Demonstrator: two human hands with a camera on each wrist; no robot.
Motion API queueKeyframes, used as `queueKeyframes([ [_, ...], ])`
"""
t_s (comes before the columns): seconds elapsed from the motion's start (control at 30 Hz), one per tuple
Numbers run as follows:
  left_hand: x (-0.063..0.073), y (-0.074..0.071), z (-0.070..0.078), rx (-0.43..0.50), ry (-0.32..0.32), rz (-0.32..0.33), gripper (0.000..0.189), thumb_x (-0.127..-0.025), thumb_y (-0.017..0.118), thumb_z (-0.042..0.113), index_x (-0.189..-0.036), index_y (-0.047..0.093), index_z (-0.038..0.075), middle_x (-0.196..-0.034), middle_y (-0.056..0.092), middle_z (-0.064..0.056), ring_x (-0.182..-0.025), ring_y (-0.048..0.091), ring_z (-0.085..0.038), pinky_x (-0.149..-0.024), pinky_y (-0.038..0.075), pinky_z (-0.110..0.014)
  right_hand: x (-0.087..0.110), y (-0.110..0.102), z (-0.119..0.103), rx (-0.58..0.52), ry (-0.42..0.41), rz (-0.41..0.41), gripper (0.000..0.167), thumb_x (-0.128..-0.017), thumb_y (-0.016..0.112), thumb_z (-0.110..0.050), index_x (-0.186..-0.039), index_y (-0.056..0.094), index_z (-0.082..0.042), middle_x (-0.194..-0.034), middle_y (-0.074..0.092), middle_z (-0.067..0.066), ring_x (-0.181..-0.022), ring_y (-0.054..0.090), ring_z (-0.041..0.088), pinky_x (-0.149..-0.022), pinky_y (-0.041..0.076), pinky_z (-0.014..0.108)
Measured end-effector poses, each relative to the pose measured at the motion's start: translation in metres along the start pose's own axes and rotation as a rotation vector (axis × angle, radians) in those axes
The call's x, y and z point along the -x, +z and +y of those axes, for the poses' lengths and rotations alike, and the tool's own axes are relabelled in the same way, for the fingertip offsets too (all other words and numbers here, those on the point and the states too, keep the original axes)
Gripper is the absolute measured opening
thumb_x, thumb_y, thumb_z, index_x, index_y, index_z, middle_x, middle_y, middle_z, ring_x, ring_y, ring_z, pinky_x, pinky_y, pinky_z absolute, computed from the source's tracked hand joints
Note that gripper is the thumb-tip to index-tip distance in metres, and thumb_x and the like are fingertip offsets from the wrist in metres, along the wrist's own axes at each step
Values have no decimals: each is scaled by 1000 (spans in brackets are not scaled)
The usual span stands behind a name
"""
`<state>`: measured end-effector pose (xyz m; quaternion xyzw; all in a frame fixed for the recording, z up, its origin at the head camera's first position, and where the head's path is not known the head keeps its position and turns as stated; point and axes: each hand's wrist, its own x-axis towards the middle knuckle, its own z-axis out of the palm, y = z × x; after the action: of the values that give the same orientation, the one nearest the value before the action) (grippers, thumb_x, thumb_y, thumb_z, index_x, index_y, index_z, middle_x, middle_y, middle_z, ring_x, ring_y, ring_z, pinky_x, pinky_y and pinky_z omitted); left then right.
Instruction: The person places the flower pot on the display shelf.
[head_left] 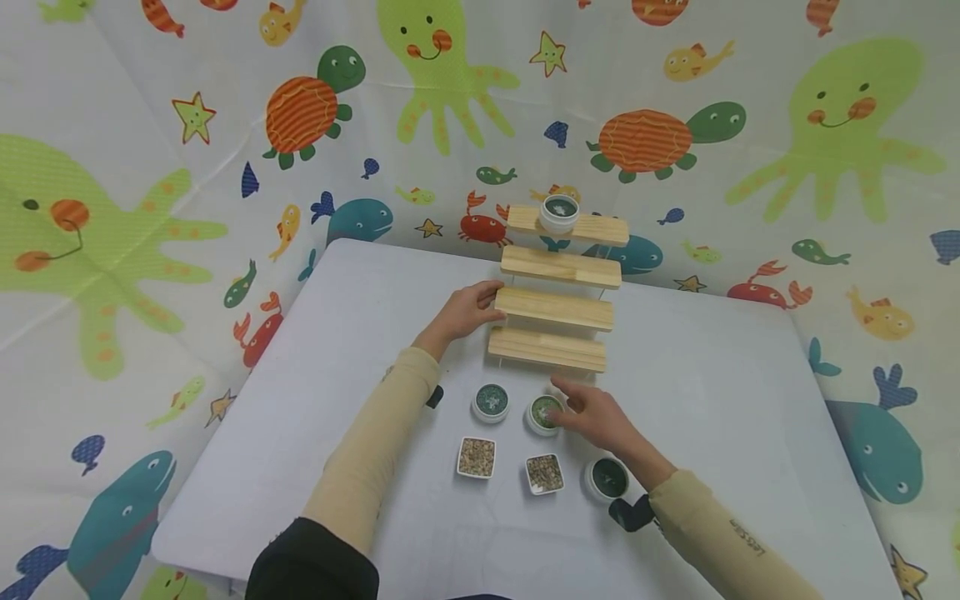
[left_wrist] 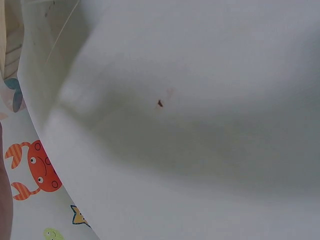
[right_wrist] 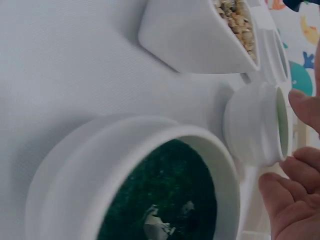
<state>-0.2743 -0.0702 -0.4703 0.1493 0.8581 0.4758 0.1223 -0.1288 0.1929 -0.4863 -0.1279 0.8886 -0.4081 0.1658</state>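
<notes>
a: where are the hands?

b: the left hand [head_left: 467, 310] grips the left end of the wooden stepped shelf [head_left: 558, 290], fingers curled over the edge of its second step from the near side. the right hand [head_left: 592, 415] reaches in from the right with fingers loosely extended, its fingertips touching the round white pot with light green filling [head_left: 543, 413]. it hasn't closed round it; the hand is relaxed and open.

a: and where does that pot sit?

b: on the white tabletop [head_left: 315, 400], just near of the shelf's lowest step. left of it, close by, is a round white pot with dark green filling [head_left: 491, 402].

a: what else is on the tabletop?

b: nearer to the person, a row of three: a square dish of pale gravel [head_left: 476, 457] on the left, a square dish of darker gravel [head_left: 544, 473] in the middle, and another dark green round pot [head_left: 607, 477] on the right, beside the right wrist. one more round pot [head_left: 559, 212] stands on the shelf's top, farthest step.

a: anything from the wrist views?

b: the right wrist view shows the dark green pot up close and the fingers [right_wrist: 287, 200] against the light green pot's rim. the left wrist view shows mostly plain tabletop.
</notes>
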Motion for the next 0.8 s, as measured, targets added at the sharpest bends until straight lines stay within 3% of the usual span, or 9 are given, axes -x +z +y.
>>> queueKeyframes([
  [0.27, 1, 0, 2, 0, -6, 0, 64, -90, 72, 16, -146, 43, 5, -149, 46, -10, -133, 48, -19, -108, 43, -25, 2, 5, 1, 54, -66, -51, 65, -83, 79, -27, -139, 54, -3, -139, 55, 15, -127, 52, 35, -108, 42, 51],
  [0.47, 2, -1, 3, 5, -5, -5, 65, -90, 72, 18, -146, 43, 5, -149, 45, -11, -134, 47, -19, -108, 42, -24, 1, 7, 5, 96, -86, -54, 68, -81, 81, -26, -139, 54, -3, -139, 55, 15, -127, 52, 34, -107, 43, 50],
  [0.8, 2, -1, 2, 5, -10, -3, 65, -90, 72, 19, -146, 43, 6, -149, 45, -10, -134, 47, -19, -108, 43, -24, 2, 8, 11, 34, -108, -62, 71, -78, 83, -20, -139, 53, -1, -142, 52, 16, -127, 52, 33, -107, 44, 44],
])
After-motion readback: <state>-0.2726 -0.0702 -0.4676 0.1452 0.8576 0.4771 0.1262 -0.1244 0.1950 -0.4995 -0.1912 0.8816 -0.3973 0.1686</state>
